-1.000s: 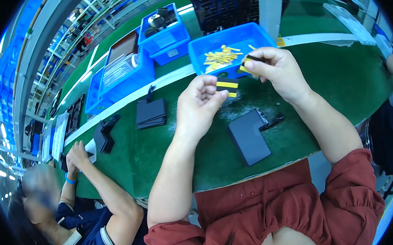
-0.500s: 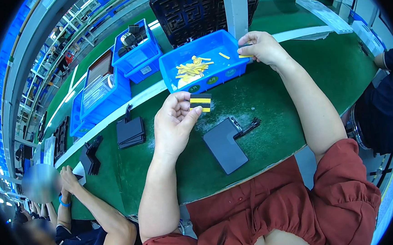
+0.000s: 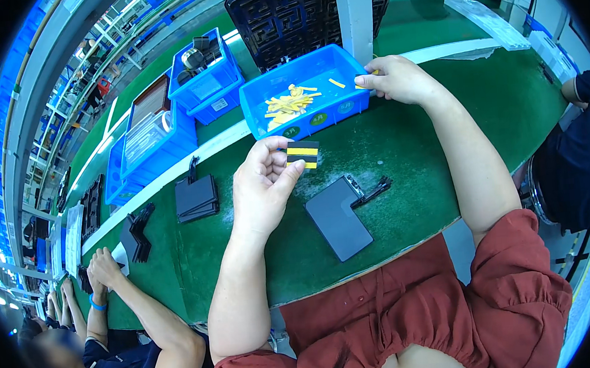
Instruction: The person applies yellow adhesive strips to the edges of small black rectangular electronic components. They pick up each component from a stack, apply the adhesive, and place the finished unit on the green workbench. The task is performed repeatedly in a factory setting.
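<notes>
My left hand (image 3: 262, 183) pinches a small black-and-yellow striped piece (image 3: 303, 155) between thumb and fingers, held up above the green table. At the right end of a blue bin (image 3: 331, 115), my right hand (image 3: 400, 79) is closed in a pinch, with a bit of yellow strip showing at its fingertips. The rest of that strip is hidden by the fingers. Inside the bin lies a loose heap of yellow strips (image 3: 291, 104), and one single strip (image 3: 336, 83) lies apart. Below my hands rests a flat dark grey L-shaped battery-like pack (image 3: 338, 219) with a short black cable.
Stacked dark packs (image 3: 196, 198) lie to the left, with more black packs (image 3: 138, 234) beyond. Blue crates (image 3: 207, 81) stand at the far left. A black patterned tray (image 3: 284, 24) leans behind the bin beside a white post (image 3: 353, 9). A co-worker's hands (image 3: 104, 267) are at lower left.
My right hand has turned at the bin's right end, and less of the strip in its fingers shows. My left hand has barely moved. The co-worker's hands have come together.
</notes>
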Motion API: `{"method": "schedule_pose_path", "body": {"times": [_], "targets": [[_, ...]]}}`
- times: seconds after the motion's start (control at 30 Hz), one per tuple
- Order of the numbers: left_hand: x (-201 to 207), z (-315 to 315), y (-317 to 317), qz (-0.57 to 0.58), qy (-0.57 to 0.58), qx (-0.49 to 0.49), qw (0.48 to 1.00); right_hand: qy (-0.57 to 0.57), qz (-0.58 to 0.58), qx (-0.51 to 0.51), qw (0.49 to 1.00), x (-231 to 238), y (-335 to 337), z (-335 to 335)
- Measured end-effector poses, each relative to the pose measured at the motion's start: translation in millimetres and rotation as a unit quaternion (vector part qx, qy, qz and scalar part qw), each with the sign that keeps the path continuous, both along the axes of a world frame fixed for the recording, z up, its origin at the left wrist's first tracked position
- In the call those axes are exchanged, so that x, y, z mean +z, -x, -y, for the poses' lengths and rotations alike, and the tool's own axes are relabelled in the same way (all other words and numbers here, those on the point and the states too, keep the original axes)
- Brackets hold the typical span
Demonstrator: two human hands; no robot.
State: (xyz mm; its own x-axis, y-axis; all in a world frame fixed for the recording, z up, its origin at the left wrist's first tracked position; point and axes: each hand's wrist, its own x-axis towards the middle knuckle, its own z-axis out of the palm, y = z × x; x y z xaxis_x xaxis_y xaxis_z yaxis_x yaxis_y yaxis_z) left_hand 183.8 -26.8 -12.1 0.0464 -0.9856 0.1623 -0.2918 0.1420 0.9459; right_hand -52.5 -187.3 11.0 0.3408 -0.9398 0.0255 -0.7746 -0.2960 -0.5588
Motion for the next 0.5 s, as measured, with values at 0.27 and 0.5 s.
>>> {"method": "schedule_pose_path", "body": {"times": [0.27,0.5], "targets": [[2,0,0,0.016,-0.005,0.005,1.0,0.209,-0.001,-0.063,0.976,0,-5,-12],[3,-4,6,0.007,0.023,-0.005,1.0,0.126,0.263,0.253,0.922,1,-46,-78]]}}
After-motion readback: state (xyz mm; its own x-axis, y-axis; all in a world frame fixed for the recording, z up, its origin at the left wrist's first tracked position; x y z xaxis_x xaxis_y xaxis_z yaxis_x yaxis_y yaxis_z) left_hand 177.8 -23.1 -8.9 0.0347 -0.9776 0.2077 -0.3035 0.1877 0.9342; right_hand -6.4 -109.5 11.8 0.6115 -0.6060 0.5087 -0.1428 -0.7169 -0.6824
